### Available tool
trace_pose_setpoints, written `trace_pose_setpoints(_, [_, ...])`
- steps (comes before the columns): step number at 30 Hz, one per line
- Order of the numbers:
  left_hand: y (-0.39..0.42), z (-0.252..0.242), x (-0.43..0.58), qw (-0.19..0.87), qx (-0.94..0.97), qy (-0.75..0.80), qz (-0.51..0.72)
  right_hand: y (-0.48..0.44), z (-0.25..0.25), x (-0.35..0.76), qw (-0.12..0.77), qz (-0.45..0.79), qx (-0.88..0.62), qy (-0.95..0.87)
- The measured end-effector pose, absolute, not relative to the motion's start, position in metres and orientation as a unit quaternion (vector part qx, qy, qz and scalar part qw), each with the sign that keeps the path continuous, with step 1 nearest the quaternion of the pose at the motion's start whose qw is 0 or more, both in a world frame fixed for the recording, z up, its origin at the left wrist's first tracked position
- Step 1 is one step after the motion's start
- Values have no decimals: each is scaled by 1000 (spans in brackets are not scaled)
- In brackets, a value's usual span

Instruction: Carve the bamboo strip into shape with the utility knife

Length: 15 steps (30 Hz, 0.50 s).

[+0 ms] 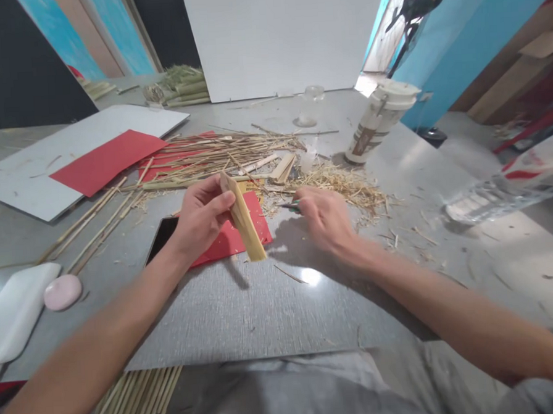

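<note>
Head camera gives me 2 bare hands at work over a grey, shiny surface (282, 318). On the left hand (198, 220), I see the thumb and fingers closed in a pinch on a flat, pale-yellow straw-like strip (247, 224). Its upper end sits between thumb tip and fingers; the rest sticks out past them, slanting down to the right, so most of its length is free of the grip. The lower end is over the surface near the edge of a bright red flat sheet (218, 244); I cannot tell whether it touches down.

On the right hand (326, 220), well apart from the strip, the fingers are curled in around a thin, dark tool with a green part (290, 205), its dark end pointing toward the strip. The palm hides the rest, so I cannot tell what kind it is. Just behind that hand lies a loose heap of golden straw shavings (354, 184); farther left, long brown dried stalks (200, 158).
</note>
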<state>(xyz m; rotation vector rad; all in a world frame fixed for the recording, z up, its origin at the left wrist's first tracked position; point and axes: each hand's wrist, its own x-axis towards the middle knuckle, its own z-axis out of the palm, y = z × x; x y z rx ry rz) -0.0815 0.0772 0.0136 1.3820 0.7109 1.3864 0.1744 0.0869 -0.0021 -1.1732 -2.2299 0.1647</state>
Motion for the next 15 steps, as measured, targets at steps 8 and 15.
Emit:
trace_pose_setpoints(8, [62,7,-61,520,517,335,591,48,8,166,350,542,-338,-685])
trace_pose_setpoints(15, [55,-11,-60,644,517,236,512,40,-3,160,389,610,-313,-616])
